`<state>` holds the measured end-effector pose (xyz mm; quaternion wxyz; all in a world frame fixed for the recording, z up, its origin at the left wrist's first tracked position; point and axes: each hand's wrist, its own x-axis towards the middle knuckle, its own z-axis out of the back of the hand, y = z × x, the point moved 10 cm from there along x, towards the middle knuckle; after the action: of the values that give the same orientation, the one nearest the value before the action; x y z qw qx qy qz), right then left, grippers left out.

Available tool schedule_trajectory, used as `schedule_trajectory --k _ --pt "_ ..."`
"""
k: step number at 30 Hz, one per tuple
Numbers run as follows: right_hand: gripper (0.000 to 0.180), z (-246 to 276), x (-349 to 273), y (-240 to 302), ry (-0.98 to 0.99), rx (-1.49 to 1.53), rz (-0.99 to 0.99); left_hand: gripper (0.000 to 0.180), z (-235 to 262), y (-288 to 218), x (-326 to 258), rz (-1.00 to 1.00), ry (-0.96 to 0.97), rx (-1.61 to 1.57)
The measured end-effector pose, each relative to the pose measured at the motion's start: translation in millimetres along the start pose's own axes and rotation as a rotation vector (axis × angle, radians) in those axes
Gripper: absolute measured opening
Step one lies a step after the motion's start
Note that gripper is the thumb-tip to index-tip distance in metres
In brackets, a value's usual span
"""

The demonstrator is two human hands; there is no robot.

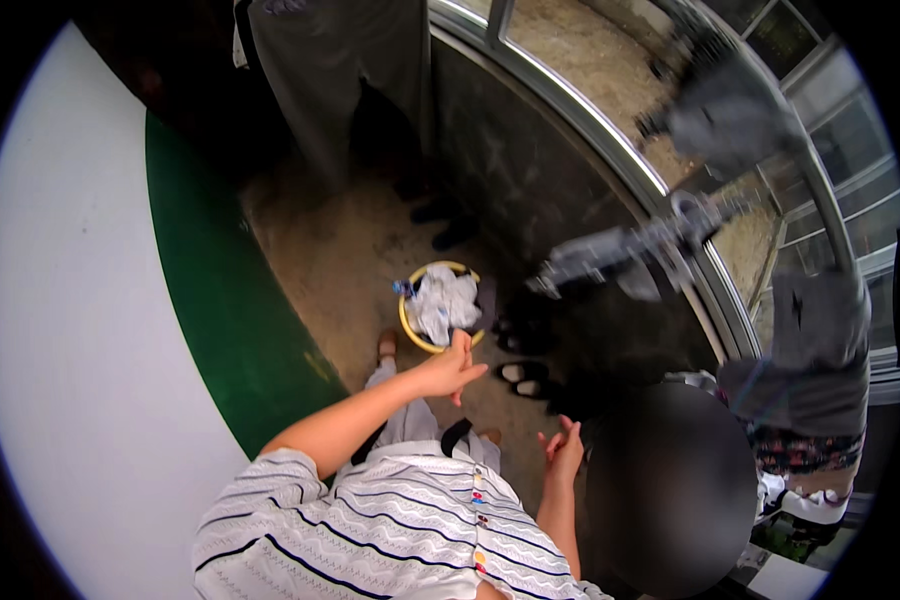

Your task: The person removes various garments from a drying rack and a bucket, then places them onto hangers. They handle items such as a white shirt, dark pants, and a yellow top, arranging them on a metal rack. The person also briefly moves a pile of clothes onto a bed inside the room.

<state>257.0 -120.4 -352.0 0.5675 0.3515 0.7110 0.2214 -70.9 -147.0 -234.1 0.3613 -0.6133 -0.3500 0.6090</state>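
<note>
My left hand (450,371) is held in front of my body, just on the near side of a yellow-rimmed basin (406,322). Its thumb and fingers are apart, with nothing between them. White crumpled laundry (443,300) fills the basin, and a dark grey cloth (486,305) hangs over its right side. Lower and to the right, my right hand (564,449) is raised with its fingers apart and no object in it. The basin appears to be on the floor, well below my hands.
Several dark shoes (523,378) line the wall at the right. Grey trousers (340,60) hang at the far side. A blurred hanger (620,250) and hanging clothes (810,330) are by the window. A green-and-white wall (210,290) bounds the left. A dark blurred patch covers the lower right.
</note>
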Motion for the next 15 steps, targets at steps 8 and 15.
schedule_trajectory --k 8,15 --pt "0.029 -352.9 -1.3 7.5 0.453 -0.421 0.197 0.026 263.9 26.7 -8.5 -0.227 -0.315 0.052" --pt "0.026 -476.9 -1.0 14.2 0.516 -0.953 0.638 0.033 406.3 64.2 -50.6 -0.157 -0.579 0.206"
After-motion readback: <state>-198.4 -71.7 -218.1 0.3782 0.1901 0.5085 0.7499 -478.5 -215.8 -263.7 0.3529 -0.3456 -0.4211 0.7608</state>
